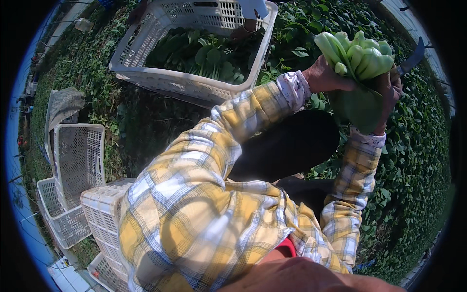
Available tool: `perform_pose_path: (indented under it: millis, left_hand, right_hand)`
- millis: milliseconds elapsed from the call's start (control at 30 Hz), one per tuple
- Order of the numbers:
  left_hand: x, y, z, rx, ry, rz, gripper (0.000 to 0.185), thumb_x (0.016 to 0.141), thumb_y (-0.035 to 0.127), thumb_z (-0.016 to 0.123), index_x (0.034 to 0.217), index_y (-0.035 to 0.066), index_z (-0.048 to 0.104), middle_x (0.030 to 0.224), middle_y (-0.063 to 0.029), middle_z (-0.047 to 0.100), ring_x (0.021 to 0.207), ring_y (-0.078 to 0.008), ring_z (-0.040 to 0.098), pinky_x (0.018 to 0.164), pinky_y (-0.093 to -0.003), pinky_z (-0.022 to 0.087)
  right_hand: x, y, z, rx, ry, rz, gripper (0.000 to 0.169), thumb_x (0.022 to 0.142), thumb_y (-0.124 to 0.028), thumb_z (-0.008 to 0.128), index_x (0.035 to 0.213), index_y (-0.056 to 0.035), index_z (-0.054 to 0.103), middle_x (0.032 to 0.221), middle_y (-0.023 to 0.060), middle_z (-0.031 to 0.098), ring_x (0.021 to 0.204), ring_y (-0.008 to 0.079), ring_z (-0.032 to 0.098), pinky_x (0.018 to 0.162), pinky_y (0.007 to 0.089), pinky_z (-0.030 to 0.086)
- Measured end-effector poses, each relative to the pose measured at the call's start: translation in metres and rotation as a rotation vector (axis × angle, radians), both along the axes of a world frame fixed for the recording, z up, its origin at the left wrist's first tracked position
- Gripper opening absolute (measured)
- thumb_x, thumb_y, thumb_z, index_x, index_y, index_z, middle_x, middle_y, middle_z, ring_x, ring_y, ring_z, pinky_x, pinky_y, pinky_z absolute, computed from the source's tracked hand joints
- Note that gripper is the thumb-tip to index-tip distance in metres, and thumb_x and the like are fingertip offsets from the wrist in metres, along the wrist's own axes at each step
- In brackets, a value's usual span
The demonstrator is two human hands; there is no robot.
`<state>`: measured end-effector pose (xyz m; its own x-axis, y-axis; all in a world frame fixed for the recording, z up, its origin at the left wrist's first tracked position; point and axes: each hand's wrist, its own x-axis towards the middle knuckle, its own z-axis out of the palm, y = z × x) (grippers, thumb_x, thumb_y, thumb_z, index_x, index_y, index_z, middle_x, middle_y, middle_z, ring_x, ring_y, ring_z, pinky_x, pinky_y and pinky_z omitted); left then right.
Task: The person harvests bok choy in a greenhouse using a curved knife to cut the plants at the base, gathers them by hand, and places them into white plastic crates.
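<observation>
A bunch of leafy greens (359, 54) is held up at the upper right, its pale cut stem ends facing upward. My left hand (326, 76) grips the bunch from its left side. Against the opposite side rests my right hand (392, 87), which also holds a knife with a curved blade (414, 58) pointing outward to the upper right. A broad green leaf (361, 106) hangs between my wrists and covers part of both hands. Below them are my dark-clothed knee (292, 142) and the low green crop (412, 146).
A white plastic crate (175, 76) of greens (204, 54) stands ahead to the left. Another person's hand (240, 33) reaches into it. More crates (80, 157) lie stacked or tilted at my left, including one (104, 208) close beside my body.
</observation>
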<state>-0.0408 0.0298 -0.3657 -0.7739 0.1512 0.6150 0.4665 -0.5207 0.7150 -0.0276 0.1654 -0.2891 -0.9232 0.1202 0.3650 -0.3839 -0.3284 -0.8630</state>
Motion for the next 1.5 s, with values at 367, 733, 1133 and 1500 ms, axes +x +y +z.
perform_pose_path:
  millis: [367,733,1133,1500]
  left_hand:
    - [0.034,-0.098,0.022,0.004,-0.119,-0.25,0.055,0.071,0.004,0.07,0.122,0.001,0.051,0.114,-0.01,0.06,0.106,-0.0206,0.057,0.093,-0.0348,0.047]
    - [0.0,-0.195,0.002,0.106,-0.339,-0.143,0.042,0.076,-0.001,0.062,0.118,0.001,0.053,0.11,-0.0111,0.061,0.1,-0.0218,0.061,0.089,-0.0361,0.05]
    - [-0.173,-0.32,-0.114,-1.472,-0.853,0.889,0.069,0.068,0.043,0.073,0.123,0.007,0.052,0.122,-0.0188,0.055,0.112,-0.0301,0.056,0.094,-0.0426,0.046]
    - [-0.212,-0.25,-0.227,-1.697,-1.14,0.972,0.061,0.079,0.041,0.066,0.121,-0.001,0.051,0.119,-0.0187,0.056,0.107,-0.0265,0.057,0.091,-0.0369,0.046]
  right_hand:
    - [-0.005,-0.005,-0.002,0.27,-0.09,0.061,0.023,0.085,-0.01,0.066,0.104,0.0016,0.063,0.081,0.0065,0.065,0.062,0.0085,0.055,0.053,0.0188,0.042]
    - [0.012,-0.019,-0.009,0.572,-0.17,-0.008,0.027,0.089,-0.012,0.061,0.114,0.0001,0.06,0.071,-0.0022,0.056,0.048,0.0005,0.041,0.04,0.0157,0.027]
    - [0.056,0.09,-0.057,0.681,-0.623,-0.435,0.016,0.089,-0.02,0.063,0.1,-0.0077,0.062,0.065,-0.006,0.05,0.044,-0.0004,0.039,0.037,0.0141,0.025]
    - [0.079,0.124,-0.066,0.647,-0.794,-0.575,0.019,0.087,-0.021,0.065,0.098,-0.0056,0.063,0.068,-0.0051,0.052,0.049,0.0002,0.041,0.041,0.0153,0.029]
